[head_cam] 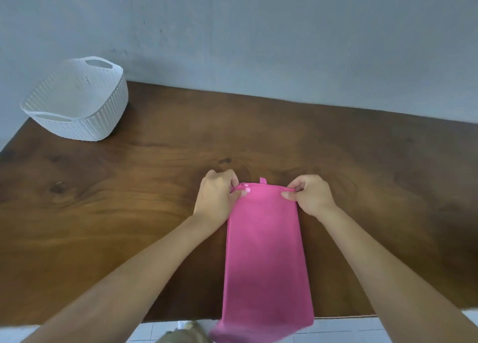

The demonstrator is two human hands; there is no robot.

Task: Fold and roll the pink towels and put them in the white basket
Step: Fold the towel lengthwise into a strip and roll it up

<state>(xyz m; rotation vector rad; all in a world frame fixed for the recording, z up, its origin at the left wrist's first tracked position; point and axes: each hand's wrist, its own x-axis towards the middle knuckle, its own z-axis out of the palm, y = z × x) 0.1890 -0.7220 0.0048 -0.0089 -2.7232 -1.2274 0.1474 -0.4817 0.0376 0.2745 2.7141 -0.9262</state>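
Pink towel [265,252] is laid lengthwise as a folded strip on the wooden table [129,200]; its near end hangs over the table edge. Far left corner is pinched by the left hand [216,196], far right corner by the right hand [311,196], fingers curled on the hem. A small hanging loop [263,180] is seen at the far edge. White basket [75,99] is set at the far left corner against the grey wall [258,32], well apart from the towel. Tiled floor [349,327] is visible below the table edge.
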